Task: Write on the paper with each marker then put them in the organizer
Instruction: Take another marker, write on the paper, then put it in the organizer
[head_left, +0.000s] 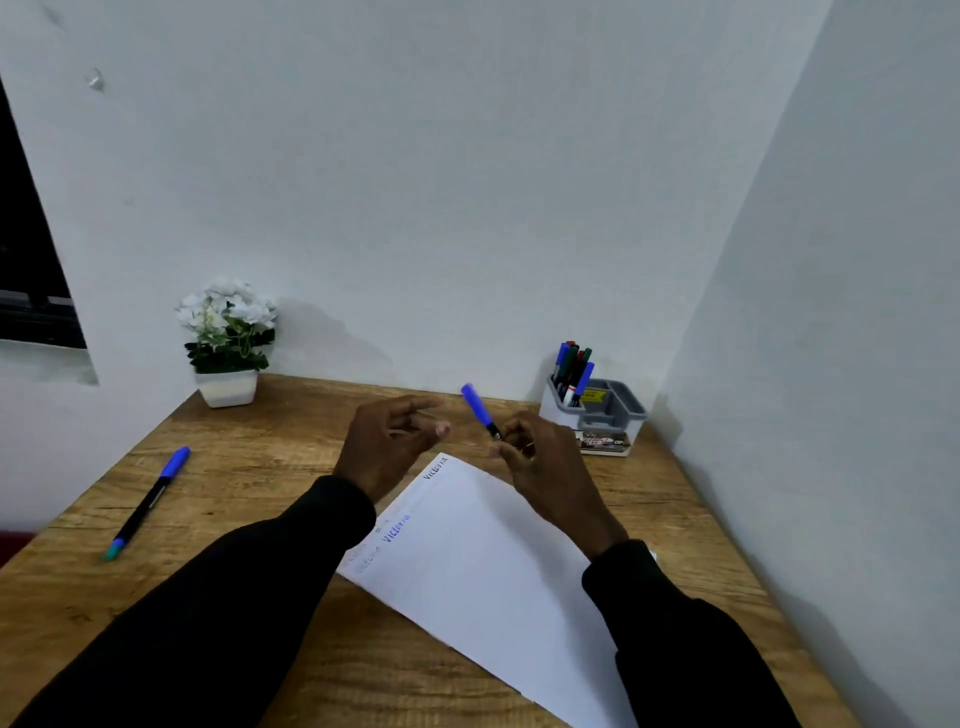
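Note:
My right hand (540, 462) is raised over the far edge of the paper (488, 566) and grips a blue-capped marker (479, 409), cap end pointing up and away. Beside it, a little to the left, my left hand (395, 441) hovers with its fingers loosely curled and holds nothing. The white sheet lies slanted on the wooden desk (218, 519) with a few words written along its left edge. Another blue marker (148, 501) lies on the desk at the left. The grey and white organizer (597, 410) stands at the back right and holds several markers (571, 371).
A white pot of white flowers (227, 340) stands at the desk's back left corner. White walls close the desk in at the back and along the right. A dark window opening is on the far left.

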